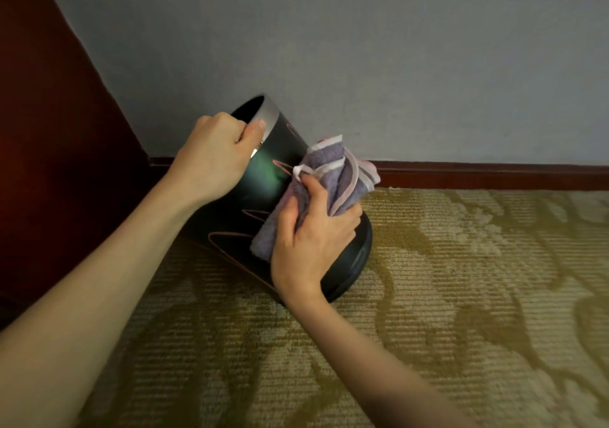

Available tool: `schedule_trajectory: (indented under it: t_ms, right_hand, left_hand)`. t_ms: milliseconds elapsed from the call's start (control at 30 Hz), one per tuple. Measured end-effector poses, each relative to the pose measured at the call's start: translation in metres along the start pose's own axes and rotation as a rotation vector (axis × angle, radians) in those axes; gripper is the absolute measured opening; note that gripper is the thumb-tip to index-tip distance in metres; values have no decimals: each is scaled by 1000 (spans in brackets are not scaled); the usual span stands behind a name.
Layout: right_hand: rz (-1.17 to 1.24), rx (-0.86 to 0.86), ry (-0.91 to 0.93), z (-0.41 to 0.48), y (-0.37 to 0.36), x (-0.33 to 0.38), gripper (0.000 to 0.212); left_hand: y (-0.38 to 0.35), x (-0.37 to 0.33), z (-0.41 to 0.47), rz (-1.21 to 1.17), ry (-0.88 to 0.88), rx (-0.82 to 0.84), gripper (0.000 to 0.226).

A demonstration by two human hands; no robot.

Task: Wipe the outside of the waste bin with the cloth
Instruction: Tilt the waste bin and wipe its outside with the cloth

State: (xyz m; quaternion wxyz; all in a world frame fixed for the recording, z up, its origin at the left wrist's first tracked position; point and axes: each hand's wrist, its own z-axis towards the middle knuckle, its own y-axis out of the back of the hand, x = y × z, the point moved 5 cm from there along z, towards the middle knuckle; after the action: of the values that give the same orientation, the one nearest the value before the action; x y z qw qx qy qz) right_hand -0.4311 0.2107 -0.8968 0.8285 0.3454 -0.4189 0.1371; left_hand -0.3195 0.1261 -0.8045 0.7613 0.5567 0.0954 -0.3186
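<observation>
Left hand (214,157): arm reaches in from the lower left, and the fingers are curled over the silver rim band (269,109) of the waste bin (263,177). The thumb (255,131) is pressed on the outside of the band. We read this as a firm grip on the rim.

Right hand (309,240): arm comes up from the lower right. The fingers and thumb are closed round a bunched purple cloth (333,170) with pale pink edging, and they hold it against the bin's outer side wall. Part of the cloth fans out loose above the knuckles.

Waste bin: black and glossy with thin pink line marks. It is tilted, with the mouth up and to the left and the base low and to the right. It sits near the far edge of the carpet (461,296). We cannot tell how much of the base touches the carpet.

Surface and room: the carpet is ribbed, tan with a darker gold pattern. A grey wall (362,48) stands behind it, with a dark red skirting board (494,175) along its foot. A dark red panel (49,131) stands at the left.

Room to move: the panel is close beside the left arm and the wall is just behind the bin. Open carpet lies to the right and towards the near edge.
</observation>
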Motion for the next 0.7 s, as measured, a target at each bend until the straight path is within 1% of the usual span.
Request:
schedule_trajectory:
  t_ms: [133, 233, 400, 467, 533, 600, 700]
  right_hand:
    - [29, -13, 18, 13, 1, 2, 32]
    - [83, 24, 30, 22, 0, 5, 34]
    - [104, 87, -33, 42, -6, 9, 31]
    - [89, 150, -82, 56, -13, 12, 28]
    - [67, 227, -130, 75, -24, 14, 29]
    - [66, 345, -180, 93, -37, 14, 34]
    - [87, 525, -227, 111, -54, 15, 35]
  left_hand:
    - [1, 4, 1, -48, 2, 26, 55]
    - [3, 8, -1, -68, -2, 27, 55]
    - [5, 15, -6, -91, -7, 20, 55]
    - [5, 17, -11, -103, -6, 23, 55]
    - [6, 19, -17, -123, 1, 24, 54]
    - [7, 20, -25, -155, 9, 29, 54]
    - [6, 20, -38, -217, 20, 45, 55]
